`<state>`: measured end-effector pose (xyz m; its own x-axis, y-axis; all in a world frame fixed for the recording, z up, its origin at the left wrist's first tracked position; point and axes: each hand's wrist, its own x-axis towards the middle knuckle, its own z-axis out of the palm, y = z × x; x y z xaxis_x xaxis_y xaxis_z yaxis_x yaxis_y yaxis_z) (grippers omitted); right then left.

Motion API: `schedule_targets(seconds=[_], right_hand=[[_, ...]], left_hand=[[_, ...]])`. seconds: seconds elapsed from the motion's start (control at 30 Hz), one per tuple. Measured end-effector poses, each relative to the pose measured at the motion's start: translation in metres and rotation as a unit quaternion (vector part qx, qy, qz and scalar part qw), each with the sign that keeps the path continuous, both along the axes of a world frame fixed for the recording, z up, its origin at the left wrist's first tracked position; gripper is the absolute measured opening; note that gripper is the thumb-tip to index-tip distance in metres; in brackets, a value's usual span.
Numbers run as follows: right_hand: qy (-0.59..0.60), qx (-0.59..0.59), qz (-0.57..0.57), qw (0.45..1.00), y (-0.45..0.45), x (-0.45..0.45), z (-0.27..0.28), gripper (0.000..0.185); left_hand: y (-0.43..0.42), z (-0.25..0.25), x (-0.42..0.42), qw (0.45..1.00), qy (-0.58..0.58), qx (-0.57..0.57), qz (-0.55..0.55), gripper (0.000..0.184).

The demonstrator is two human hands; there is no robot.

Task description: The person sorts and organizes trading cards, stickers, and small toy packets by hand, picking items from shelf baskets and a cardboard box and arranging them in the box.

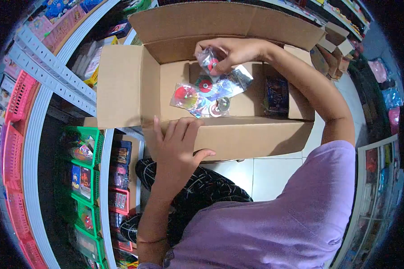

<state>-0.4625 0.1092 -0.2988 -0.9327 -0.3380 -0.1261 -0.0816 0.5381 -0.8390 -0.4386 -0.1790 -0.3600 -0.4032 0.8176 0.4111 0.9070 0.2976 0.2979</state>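
Note:
My right hand (231, 51) is inside an open cardboard box (179, 47), closed on a small clear plastic packet (208, 62) with something red in it. Beneath that hand, several small packets lie on the box floor, among them one with a red and yellow round item (186, 96) and one with a red disc (205, 85). A round item with a shiny rim (221, 105) sits close by, its kind unclear. My left hand (177, 139) rests on the near flap (256, 138), fingers stretched out and thumb apart.
A dark blue package (277, 95) stands at the box's right end. Green baskets (84, 179) and pink baskets (20, 96) line the shelves on the left. Smaller cartons (332, 54) are at the back right. A white rack (372, 193) with goods stands on the right.

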Motion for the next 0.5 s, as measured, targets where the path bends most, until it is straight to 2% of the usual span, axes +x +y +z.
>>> schedule_targets(seconds=[0.03,0.1,0.17,0.2,0.27,0.5], right_hand=[[0.000,0.015,-0.004,1.000,-0.003,0.000,0.000,0.045],[0.063,0.125,0.035,0.990,-0.004,-0.010,-0.010,0.050],[0.164,0.219,0.087,0.958,-0.005,-0.021,-0.032,0.058],[0.171,0.263,0.096,0.945,-0.018,-0.019,-0.032,0.058],[0.220,0.286,0.128,0.924,-0.033,-0.023,-0.052,0.059],[0.250,0.383,0.146,0.877,-0.060,-0.021,-0.060,0.057]], left_hand=[[0.000,0.000,0.001,1.000,0.002,0.003,0.000,0.060],[0.000,0.000,0.001,1.000,0.008,0.001,0.003,0.061],[0.000,-0.001,0.001,1.000,0.016,-0.006,0.006,0.061],[0.000,-0.002,0.000,1.000,0.018,-0.008,0.005,0.061],[0.000,-0.004,-0.001,1.000,0.022,-0.013,0.004,0.062],[0.001,-0.005,0.000,1.000,0.018,-0.021,0.012,0.063]])
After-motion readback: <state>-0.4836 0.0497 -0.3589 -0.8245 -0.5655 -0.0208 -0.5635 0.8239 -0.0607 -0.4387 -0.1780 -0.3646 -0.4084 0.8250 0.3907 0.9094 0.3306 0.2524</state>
